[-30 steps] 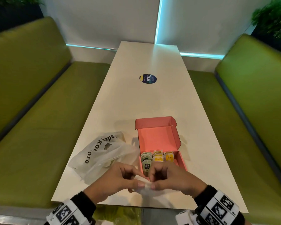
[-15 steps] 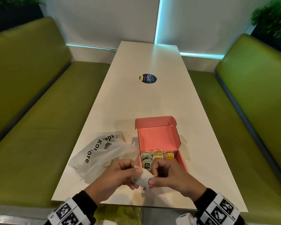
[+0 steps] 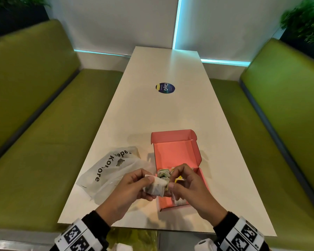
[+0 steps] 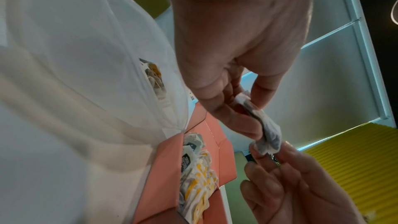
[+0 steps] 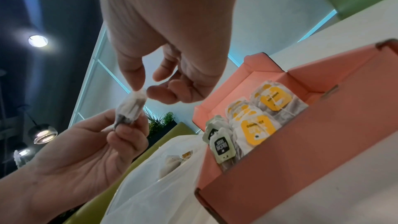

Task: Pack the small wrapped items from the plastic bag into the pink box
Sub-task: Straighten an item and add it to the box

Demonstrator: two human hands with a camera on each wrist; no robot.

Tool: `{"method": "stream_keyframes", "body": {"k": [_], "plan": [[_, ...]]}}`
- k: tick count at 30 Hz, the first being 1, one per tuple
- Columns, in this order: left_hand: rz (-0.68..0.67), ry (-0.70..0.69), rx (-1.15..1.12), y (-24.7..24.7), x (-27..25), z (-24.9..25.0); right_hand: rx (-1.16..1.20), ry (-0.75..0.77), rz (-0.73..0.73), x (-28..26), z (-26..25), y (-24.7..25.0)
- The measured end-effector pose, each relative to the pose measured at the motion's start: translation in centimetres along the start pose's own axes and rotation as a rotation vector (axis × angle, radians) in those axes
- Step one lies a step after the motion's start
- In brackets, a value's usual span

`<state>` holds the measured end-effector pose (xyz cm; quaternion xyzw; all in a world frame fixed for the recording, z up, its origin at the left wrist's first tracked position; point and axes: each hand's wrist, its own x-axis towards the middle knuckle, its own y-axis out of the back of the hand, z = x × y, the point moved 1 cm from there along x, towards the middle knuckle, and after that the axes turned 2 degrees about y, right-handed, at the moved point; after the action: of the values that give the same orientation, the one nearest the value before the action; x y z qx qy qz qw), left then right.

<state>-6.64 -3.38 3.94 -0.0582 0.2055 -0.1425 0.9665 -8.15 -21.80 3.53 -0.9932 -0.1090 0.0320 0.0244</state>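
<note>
A small white wrapped item (image 3: 155, 188) hangs between both hands over the near left corner of the open pink box (image 3: 202, 176). My left hand (image 3: 145, 185) pinches one end of it (image 4: 269, 130), and my right hand (image 3: 172, 184) pinches the other end (image 5: 131, 106). Several wrapped items (image 5: 256, 125) with yellow and dark labels stand in rows at the box's far end (image 3: 163, 174). The translucent plastic bag (image 3: 112, 169) lies left of the box. More wrapped items (image 5: 170, 161) show through it.
The white table (image 3: 163, 115) runs away from me, with a round dark sticker (image 3: 165, 87) at its middle. Green benches (image 3: 34, 142) flank both long sides. The table's near edge (image 3: 152, 228) lies just below my wrists.
Both hands have risen from the table's near edge and moved forward. The item, earlier hidden between the fingertips, is now held up over the box's near left corner.
</note>
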Motion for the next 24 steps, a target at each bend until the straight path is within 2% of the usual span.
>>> {"method": "stream_keyframes", "body": {"k": [6, 10, 17, 24], "plan": [[-0.061, 0.004, -0.016, -0.3, -0.1, 0.0, -0.032, -0.014, -0.044, 0.3, 0.1, -0.2], [-0.072, -0.009, 0.117, -0.6, 0.0, 0.1, -0.032, -0.006, -0.057, 0.3, -0.3, -0.5], [0.000, 0.000, 0.101, -0.8, 0.1, 0.2, -0.364, 0.201, 0.033, 0.3, -0.5, -0.4], [0.012, 0.007, 0.133, -1.0, 0.2, 0.2, -0.424, 0.244, 0.060, 0.6, -0.6, -0.6]]}}
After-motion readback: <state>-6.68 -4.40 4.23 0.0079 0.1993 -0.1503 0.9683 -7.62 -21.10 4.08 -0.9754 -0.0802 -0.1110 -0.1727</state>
